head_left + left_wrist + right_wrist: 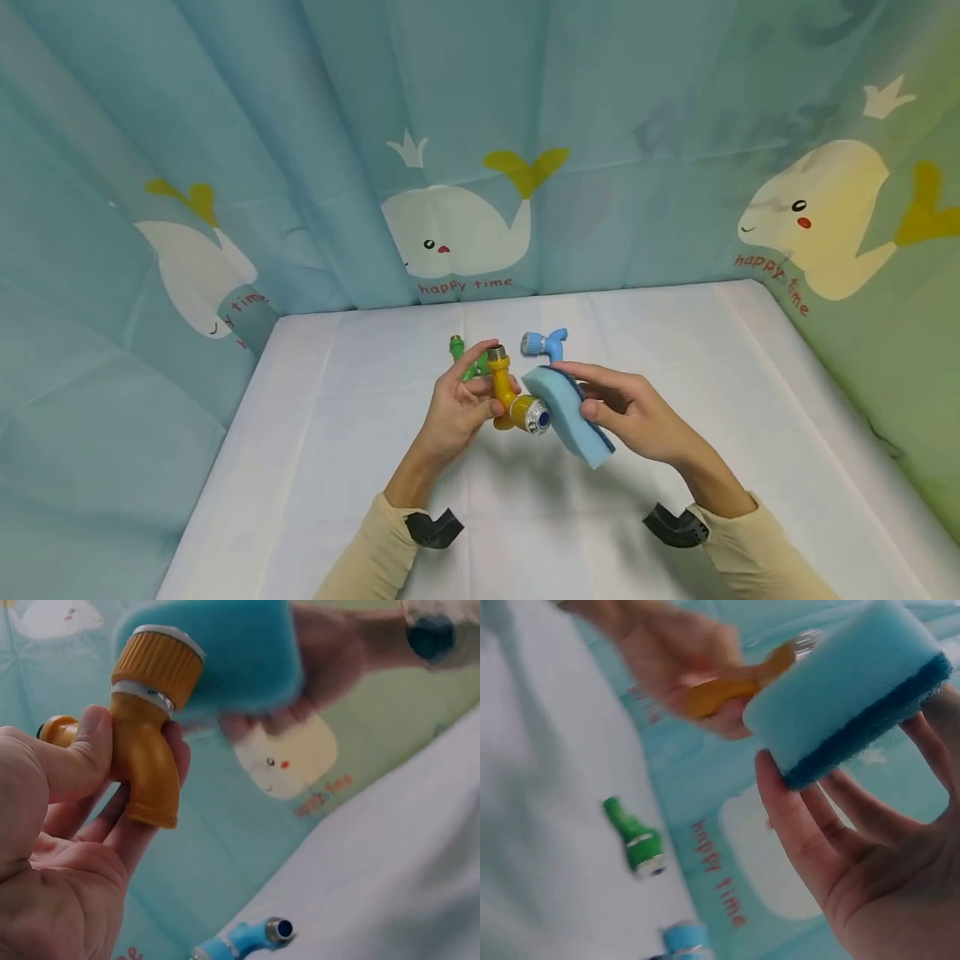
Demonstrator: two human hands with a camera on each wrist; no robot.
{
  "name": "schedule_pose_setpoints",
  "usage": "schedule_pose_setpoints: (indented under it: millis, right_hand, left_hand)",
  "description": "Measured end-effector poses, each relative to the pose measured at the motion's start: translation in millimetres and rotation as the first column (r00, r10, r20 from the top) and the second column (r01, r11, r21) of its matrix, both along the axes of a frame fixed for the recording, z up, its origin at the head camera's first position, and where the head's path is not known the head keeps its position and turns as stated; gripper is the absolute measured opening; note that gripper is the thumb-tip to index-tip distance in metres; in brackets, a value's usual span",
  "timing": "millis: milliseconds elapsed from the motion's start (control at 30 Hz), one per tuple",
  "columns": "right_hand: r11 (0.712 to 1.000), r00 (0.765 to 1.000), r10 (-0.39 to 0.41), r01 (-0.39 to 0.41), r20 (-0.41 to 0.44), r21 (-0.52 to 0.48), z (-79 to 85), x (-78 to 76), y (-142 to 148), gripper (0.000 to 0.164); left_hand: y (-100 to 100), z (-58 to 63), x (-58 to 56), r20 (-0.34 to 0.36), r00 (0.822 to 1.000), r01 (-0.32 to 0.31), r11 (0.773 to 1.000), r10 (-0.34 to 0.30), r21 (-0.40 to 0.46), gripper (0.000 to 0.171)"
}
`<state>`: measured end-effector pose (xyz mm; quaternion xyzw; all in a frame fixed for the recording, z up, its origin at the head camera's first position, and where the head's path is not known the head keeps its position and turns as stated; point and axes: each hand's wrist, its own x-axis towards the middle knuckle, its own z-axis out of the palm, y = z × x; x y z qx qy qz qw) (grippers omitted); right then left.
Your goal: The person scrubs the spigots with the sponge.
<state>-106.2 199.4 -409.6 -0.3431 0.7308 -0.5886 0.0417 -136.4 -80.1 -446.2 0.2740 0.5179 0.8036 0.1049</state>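
From where I stand, L hand [453, 412] grips the yellow tap [502, 382] by its body, up over the table [315, 433]; R hand [641, 417] pinches a blue sponge [562, 408] beside the tap's knob [536, 416], can't tell if touching. Tap looks stiff, prob. lightish, maybe slick if wet; best held round the body. Sponge: v. light, squashy, so pinch edges gently.

Yellow tap [712, 697] blurred, blue tap [684, 937] cropped

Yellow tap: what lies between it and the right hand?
The sponge, gripped by the right hand, its light-blue side facing the yellow tap; the head view shows this. Whether sponge and tap touch is hard to tell.
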Motion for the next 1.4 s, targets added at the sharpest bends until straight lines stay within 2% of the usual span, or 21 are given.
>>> schedule_pose_setpoints:
  millis: [100,167,267,367,467,567,600,700,767,800,1000,1100,1133,1200,1300,1400]
  right_hand:
    - [0.999,1.0,0.0,-0.001,0.024,0.053,-4.1,-0.2,0,0.048]
    - [0.998,0.999,-0.033,0.032,0.002,0.062,-3.4,0.5,1,0.051]
    - [0.994,0.995,-0.069,0.075,-0.075,0.081,2.6,-0.3,-1,0.051]
    - [0.979,0.979,-0.096,0.125,-0.177,0.159,7.1,-1.8,-4,0.051]
    - [0.939,0.93,-0.171,0.254,-0.327,0.232,8.8,-1.6,-6,0.054]
    - [0.893,0.855,-0.226,0.373,-0.466,0.251,10.6,-1.3,-10,0.056]
    - [0.875,0.825,-0.227,0.406,-0.518,0.263,11.2,-1.3,-12,0.055]
    - [0.823,0.756,-0.203,0.476,-0.622,0.309,11.4,-2.0,-18,0.054]
    - [0.775,0.707,-0.202,0.539,-0.678,0.33,9.7,-2.3,-21,0.054]
    - [0.762,0.683,-0.216,0.565,-0.698,0.317,9.7,-1.8,-22,0.054]
    - [0.726,0.584,-0.262,0.644,-0.769,0.241,5.4,-0.2,-36,0.053]
    - [0.696,0.553,-0.298,0.684,-0.778,0.219,-0.9,-2.4,-37,0.058]
    - [0.696,0.546,-0.312,0.689,-0.778,0.205,-2.4,-2.6,-38,0.057]
    - [0.708,0.539,-0.316,0.682,-0.78,0.184,-4.6,-2.0,-40,0.057]
    - [0.732,0.537,-0.31,0.661,-0.784,0.163,-6.4,-0.2,-45,0.052]
    - [0.728,0.512,-0.363,0.677,-0.779,0.106,-9.0,-0.2,-47,0.041]
  left_hand:
    - [0,-0.3,-0.1,0.002,1.0,-0.008,1.0,0.008,-0.009,0.079]
    - [-1,-1.7,-0.8,0.008,1.0,-0.023,0.999,0.023,-0.024,0.076]
    - [-1,-3.0,-2.4,0.006,0.998,-0.057,0.997,0.058,-0.055,0.074]
    - [-1,-2.6,-1.6,-0.002,0.993,-0.115,0.989,0.115,-0.096,0.074]
    - [-1,-1.9,0.8,0.004,0.985,-0.169,0.975,0.172,-0.146,0.075]
    - [1,-0.9,1.8,-0.01,0.976,-0.214,0.957,0.216,-0.196,0.075]
    - [2,-0.6,1.9,-0.02,0.973,-0.23,0.951,0.231,-0.207,0.075]
    - [4,0.3,2.7,-0.04,0.96,-0.28,0.931,0.279,-0.235,0.074]
    - [5,-0.3,3.9,-0.03,0.95,-0.307,0.918,0.309,-0.25,0.073]
    - [5,-0.7,4.4,-0.021,0.946,-0.318,0.914,0.323,-0.251,0.073]
    - [11,2.0,4.8,0.028,0.924,-0.366,0.904,0.381,-0.222,0.073]
    - [13,2.5,5.2,0.092,0.907,-0.384,0.896,0.412,-0.223,0.074]
    - [13,2.3,5.6,0.123,0.898,-0.39,0.894,0.423,-0.222,0.074]
    - [14,2.0,6.0,0.187,0.883,-0.395,0.896,0.431,-0.202,0.072]
    - [17,1.6,6.2,0.283,0.872,-0.379,0.917,0.4,-0.125,0.072]
    - [19,1.2,6.6,0.351,0.869,-0.353,0.934,0.348,-0.052,0.072]
